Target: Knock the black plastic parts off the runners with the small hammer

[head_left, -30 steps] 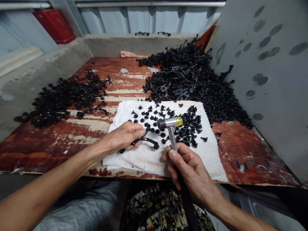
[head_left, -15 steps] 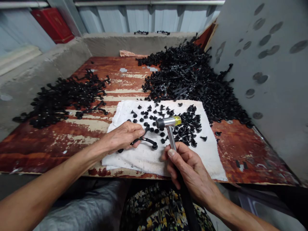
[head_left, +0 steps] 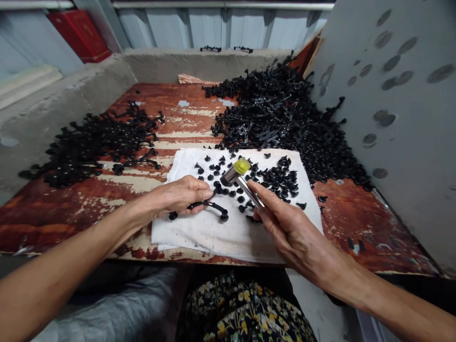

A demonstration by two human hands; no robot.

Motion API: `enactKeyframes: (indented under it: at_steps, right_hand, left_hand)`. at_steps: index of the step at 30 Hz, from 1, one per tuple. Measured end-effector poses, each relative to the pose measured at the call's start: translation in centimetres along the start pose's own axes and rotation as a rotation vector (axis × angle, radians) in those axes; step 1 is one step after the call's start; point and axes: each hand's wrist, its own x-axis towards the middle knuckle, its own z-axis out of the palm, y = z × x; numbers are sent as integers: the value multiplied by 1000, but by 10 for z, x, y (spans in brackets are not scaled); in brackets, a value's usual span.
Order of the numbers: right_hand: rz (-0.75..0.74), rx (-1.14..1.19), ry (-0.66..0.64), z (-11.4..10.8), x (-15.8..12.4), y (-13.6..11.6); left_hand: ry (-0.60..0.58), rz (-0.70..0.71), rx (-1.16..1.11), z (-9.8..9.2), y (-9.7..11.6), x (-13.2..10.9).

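My left hand (head_left: pixel 185 194) is closed on a black plastic bracket (head_left: pixel 213 205) with round feet at its ends, held low over the white cloth (head_left: pixel 199 237). One arm of the bracket points up toward the hammer. In my right hand (head_left: pixel 281 218) is a small mallet (head_left: pixel 233 175) with a metal handle, one yellow face and one dark face. Its dark face is tilted down close to the bracket's upper end; whether they touch I cannot tell. Several loose black rubber plugs (head_left: pixel 281 178) lie on the cloth around both hands.
A large heap of black brackets (head_left: pixel 270 109) fills the back right of the worn red-brown table (head_left: pixel 185 99). Another pile of brackets (head_left: pixel 96 142) lies at the left. A grey spotted panel (head_left: pixel 388 118) stands on the right; a red box (head_left: pixel 80 35) rests on the ledge.
My right hand has moved up and turned, swinging the mallet's head left and down toward the bracket. My left hand, still holding the bracket, has shifted slightly left.
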Motion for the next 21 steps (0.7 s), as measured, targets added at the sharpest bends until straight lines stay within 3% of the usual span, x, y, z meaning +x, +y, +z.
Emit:
enactKeyframes:
  at_steps: [4,9,14,18,19,21]
  right_hand:
    - [-169,-142,19,1,6,7]
    - [-194,-341,-68,1,9,5]
    - [-231,-231,77,-2,8,4]
    - [-170,-322,-112,-2,8,7]
    - [-164,-310,-119,-2,8,7]
    - [-189,-250,-14,-2,7,5]
  left_hand:
    - [7,-43,18,-3,5,0]
    - [-37,-58,30,-7,9,1]
    - [-54,-10,64,-13,3,6]
    - [-89,12,114,-15,2,7]
    - [-92,16,125,-15,2,7]
    - [-97,35,136,-16,1,8]
